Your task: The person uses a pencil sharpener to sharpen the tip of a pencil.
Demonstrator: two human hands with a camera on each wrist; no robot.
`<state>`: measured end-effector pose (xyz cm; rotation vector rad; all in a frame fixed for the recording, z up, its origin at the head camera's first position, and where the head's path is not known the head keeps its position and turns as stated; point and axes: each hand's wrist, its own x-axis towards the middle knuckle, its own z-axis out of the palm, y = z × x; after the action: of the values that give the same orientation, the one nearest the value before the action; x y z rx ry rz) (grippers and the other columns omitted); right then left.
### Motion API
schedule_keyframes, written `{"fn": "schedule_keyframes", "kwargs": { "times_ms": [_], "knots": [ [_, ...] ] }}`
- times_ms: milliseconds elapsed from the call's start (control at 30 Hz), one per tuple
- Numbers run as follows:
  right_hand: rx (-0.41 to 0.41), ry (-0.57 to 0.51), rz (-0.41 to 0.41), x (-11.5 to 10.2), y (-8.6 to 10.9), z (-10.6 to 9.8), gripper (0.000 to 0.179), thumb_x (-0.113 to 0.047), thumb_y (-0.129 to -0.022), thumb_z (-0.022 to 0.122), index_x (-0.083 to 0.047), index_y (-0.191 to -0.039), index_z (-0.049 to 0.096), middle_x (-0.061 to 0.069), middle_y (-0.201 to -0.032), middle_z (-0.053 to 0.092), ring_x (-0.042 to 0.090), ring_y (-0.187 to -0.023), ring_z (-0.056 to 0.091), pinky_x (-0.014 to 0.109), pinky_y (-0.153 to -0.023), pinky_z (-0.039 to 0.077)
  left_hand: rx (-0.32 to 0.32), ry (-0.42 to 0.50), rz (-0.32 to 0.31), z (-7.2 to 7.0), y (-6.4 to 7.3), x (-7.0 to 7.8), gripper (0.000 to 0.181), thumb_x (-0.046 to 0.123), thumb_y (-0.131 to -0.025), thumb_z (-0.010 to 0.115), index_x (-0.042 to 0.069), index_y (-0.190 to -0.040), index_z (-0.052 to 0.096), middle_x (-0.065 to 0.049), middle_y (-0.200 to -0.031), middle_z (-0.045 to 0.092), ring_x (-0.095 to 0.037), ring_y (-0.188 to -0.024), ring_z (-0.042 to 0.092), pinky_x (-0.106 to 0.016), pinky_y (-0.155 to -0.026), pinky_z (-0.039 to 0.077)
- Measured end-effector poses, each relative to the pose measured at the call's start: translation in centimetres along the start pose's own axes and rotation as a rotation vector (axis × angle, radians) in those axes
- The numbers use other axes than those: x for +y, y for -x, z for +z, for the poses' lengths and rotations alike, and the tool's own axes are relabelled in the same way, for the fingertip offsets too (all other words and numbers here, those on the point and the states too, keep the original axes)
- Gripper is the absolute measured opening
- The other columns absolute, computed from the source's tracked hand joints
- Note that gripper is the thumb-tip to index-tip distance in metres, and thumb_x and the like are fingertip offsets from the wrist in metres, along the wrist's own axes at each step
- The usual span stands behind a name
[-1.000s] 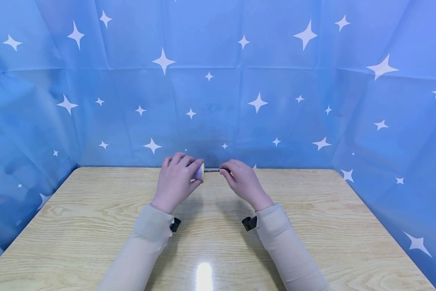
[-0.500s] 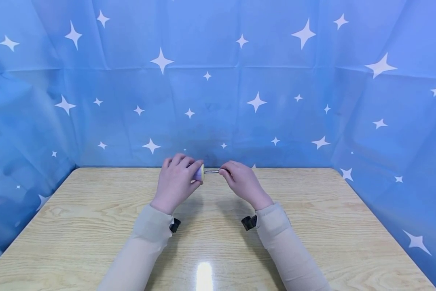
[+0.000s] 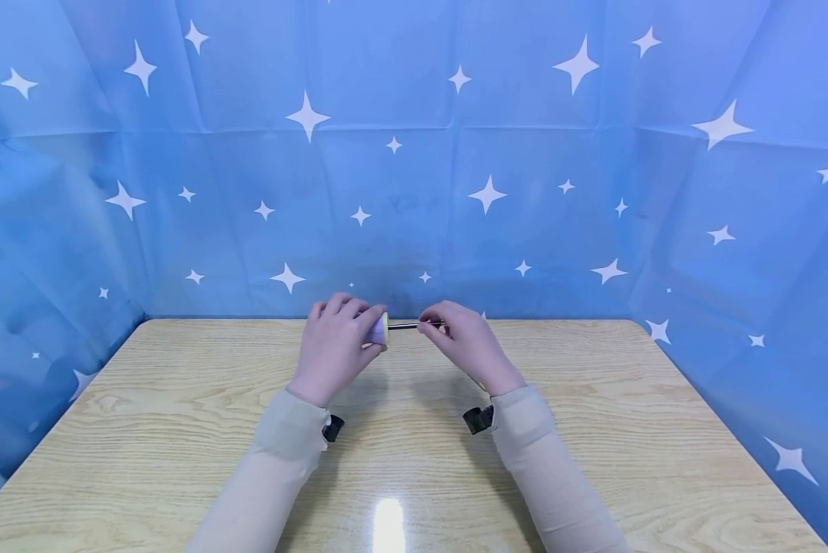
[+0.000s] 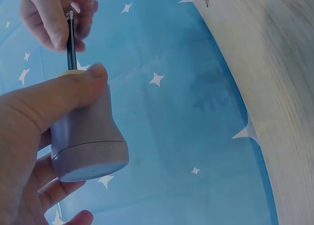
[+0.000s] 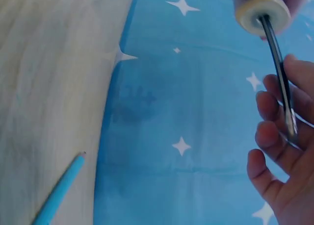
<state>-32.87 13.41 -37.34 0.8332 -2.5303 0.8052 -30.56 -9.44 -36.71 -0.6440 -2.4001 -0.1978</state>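
My left hand point(image 3: 334, 346) grips a small lilac pencil sharpener point(image 4: 91, 124), thumb across its side near the pale yellow end. In the head view the sharpener lies on its side in the air, that end facing right. A black pencil point(image 5: 277, 63) with a silvery tip stands in the hole of the yellow-rimmed face. Its point is hidden inside. At the pencil's outer part, my right hand point(image 3: 469, 346) pinches it between thumb and fingers. The right wrist view has the other fingers loosely curled beside the shaft.
On the wooden table point(image 3: 414, 461) lies a light blue pencil point(image 5: 59, 188), mostly hidden by the right wrist in the head view. Blue star-patterned cloth point(image 3: 414, 177) hangs behind the table and along both sides. Each wrist carries a black camera mount point(image 3: 478, 419).
My right hand has turned and shifted slightly right, its fingers a little looser, so more of the black pencil shows. The left hand and sharpener have stayed nearly still.
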Motion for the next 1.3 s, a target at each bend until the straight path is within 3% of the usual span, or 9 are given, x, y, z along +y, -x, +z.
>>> {"fn": "schedule_keyframes", "kwargs": {
  "times_ms": [300, 800, 1100, 1300],
  "knots": [
    [0.023, -0.058, 0.015, 0.46, 0.13, -0.76, 0.010, -0.017, -0.095, 0.063, -0.011, -0.098, 0.071, -0.003, -0.087, 0.061, 0.012, -0.066, 0.047, 0.032, -0.060, 0.043, -0.011, 0.000, -0.012, -0.20, -0.02, 0.00, 0.053, 0.037, -0.072, 0.084, 0.019, -0.120, 0.070, -0.001, -0.108, 0.067, -0.026, -0.108, 0.052, -0.047, -0.088, 0.041],
    [-0.015, -0.026, 0.056, 0.31, 0.02, -0.29, 0.018, -0.018, -0.099, 0.056, -0.007, -0.100, 0.070, 0.000, -0.086, 0.060, 0.013, -0.065, 0.050, 0.032, -0.062, 0.044, 0.013, -0.002, -0.003, -0.08, -0.05, -0.04, 0.052, 0.033, -0.072, 0.085, 0.018, -0.119, 0.070, -0.002, -0.107, 0.067, -0.025, -0.108, 0.051, -0.047, -0.089, 0.041],
    [-0.017, -0.010, 0.040, 0.34, -0.03, -0.14, 0.023, -0.021, -0.101, 0.053, -0.012, -0.084, 0.066, -0.002, -0.073, 0.057, 0.011, -0.052, 0.042, 0.032, -0.057, 0.041, 0.018, -0.004, 0.009, -0.05, -0.10, -0.03, 0.052, 0.033, -0.071, 0.086, 0.018, -0.119, 0.071, -0.001, -0.107, 0.067, -0.025, -0.109, 0.052, -0.047, -0.089, 0.041],
    [-0.031, -0.034, 0.065, 0.23, -0.03, -0.04, 0.024, -0.021, -0.102, 0.051, -0.013, -0.086, 0.068, -0.003, -0.074, 0.058, 0.012, -0.051, 0.041, 0.032, -0.057, 0.041, 0.010, -0.002, 0.005, 0.00, -0.07, 0.03, 0.052, 0.033, -0.071, 0.086, 0.019, -0.119, 0.071, -0.001, -0.107, 0.067, -0.025, -0.109, 0.051, -0.048, -0.090, 0.040]
  ]
}}
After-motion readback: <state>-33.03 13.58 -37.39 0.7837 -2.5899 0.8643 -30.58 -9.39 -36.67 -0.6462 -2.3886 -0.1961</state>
